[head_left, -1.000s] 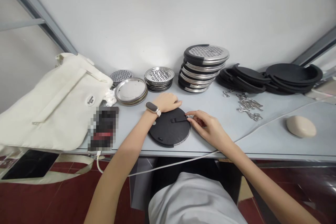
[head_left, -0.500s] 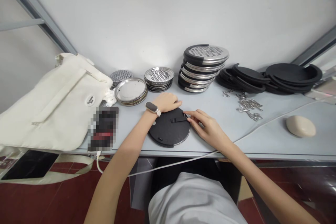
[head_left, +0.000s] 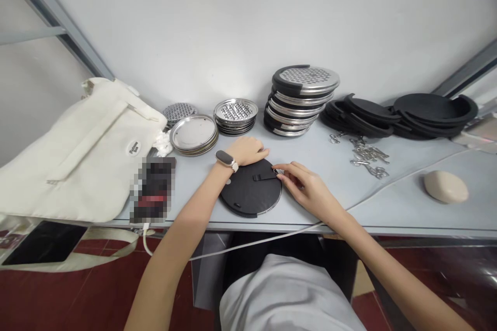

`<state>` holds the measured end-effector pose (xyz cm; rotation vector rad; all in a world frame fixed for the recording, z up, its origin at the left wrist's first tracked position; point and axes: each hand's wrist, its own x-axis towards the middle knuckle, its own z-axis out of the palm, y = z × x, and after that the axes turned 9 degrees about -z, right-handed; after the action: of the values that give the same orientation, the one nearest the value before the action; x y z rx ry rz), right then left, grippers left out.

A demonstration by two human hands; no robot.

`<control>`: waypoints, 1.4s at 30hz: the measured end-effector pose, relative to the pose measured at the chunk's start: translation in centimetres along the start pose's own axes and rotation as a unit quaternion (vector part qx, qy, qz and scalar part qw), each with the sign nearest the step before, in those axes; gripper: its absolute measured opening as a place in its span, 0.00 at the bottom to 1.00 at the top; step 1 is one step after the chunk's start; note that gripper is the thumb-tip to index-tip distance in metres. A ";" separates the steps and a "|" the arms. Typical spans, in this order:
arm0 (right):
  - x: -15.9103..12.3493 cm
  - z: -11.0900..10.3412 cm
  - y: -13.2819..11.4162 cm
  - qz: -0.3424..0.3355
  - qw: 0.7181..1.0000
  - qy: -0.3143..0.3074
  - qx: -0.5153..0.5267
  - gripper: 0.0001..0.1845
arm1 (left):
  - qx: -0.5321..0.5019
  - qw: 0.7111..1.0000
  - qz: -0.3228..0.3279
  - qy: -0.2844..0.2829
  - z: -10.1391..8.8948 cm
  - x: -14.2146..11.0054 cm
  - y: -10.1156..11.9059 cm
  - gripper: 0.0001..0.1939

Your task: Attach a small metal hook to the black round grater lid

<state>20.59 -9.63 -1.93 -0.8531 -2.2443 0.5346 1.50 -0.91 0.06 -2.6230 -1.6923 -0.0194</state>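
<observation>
A round black disc (head_left: 252, 196) lies flat on the table near its front edge, with a dark strap set into a slot at its right side. My left hand (head_left: 248, 151), a watch on its wrist, grips the far rim of the disc; its fingertips are partly hidden. At the right rim, my right hand (head_left: 301, 181) pinches a small shiny metal clasp (head_left: 274, 171) between thumb and fingertips, at the end of the strap. Several loose metal clasps (head_left: 368, 155) lie in a heap farther right.
Along the wall stand plain metal lids (head_left: 194, 132), grater discs (head_left: 236, 114), a tall stack of black-rimmed graters (head_left: 303, 98) and black round holders (head_left: 430, 108). A white bag (head_left: 85, 160) and a blurred phone-like item (head_left: 153, 191) lie left. A cable (head_left: 373, 196) and beige object (head_left: 446, 186) lie right.
Almost nothing differs. My right fingers have shifted very slightly at the clasp, while my left hand and the disc stay in place.
</observation>
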 end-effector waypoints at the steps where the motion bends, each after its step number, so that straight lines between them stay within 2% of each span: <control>1: 0.0 0.0 0.0 0.000 1.000 0.002 -0.001 0.13 | -0.001 1.000 0.000 -0.001 0.0 0.0 0.0 0.28; 8: -0.1 0.0 0.0 0.003 1.000 0.006 -0.006 0.12 | -0.004 1.000 -0.006 -0.012 -0.1 -0.1 0.1 0.29; 18: 0.0 0.3 0.2 -0.014 1.000 0.001 0.000 0.17 | -0.002 1.000 -0.008 -0.014 -0.1 -0.1 0.0 0.29; 42: 0.0 0.0 0.0 -0.002 1.000 -0.002 0.000 0.14 | -0.006 1.000 -0.017 -0.019 -0.2 -0.3 0.1 0.29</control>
<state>20.57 -9.61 -1.90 -0.8483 -2.2477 0.5355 1.48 -1.23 0.28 -2.6191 -1.7547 0.0207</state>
